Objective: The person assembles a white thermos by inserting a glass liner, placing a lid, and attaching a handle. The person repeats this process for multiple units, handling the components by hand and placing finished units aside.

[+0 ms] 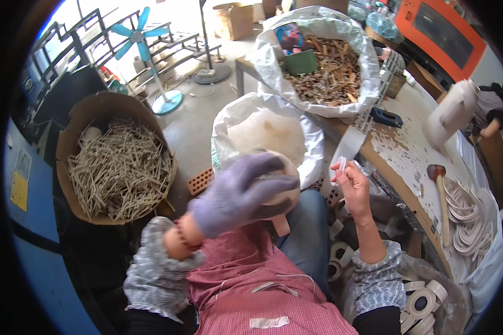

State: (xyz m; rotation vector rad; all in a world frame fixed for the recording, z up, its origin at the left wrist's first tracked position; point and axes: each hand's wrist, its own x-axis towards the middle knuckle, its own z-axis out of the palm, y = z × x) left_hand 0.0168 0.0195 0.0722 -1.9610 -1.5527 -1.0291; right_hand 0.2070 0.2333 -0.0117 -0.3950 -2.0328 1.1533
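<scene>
My left hand (pixel 229 192), in a purple-grey glove, reaches over my lap with its fingers curled across a round beige piece (pixel 286 202). The glove hides much of that piece, so its exact kind is unclear. My bare right hand (pixel 353 187) is raised to the right of it, with thumb and fingers pinching a small whitish, translucent loop (pixel 340 167). Just beyond both hands stands a white woven sack (pixel 229 120) holding pale, powdery-looking material.
A cardboard box (pixel 67 162) of thin beige sticks stands left. Another white sack (pixel 369 61), farther back, holds brown scraps. On the worktable (pixel 397 148) at right lie a mallet (pixel 439 184) and coiled pale strips (pixel 466 218). White rings (pixel 422 301) fill a plastic bag below. A fan (pixel 142 39) stands far left.
</scene>
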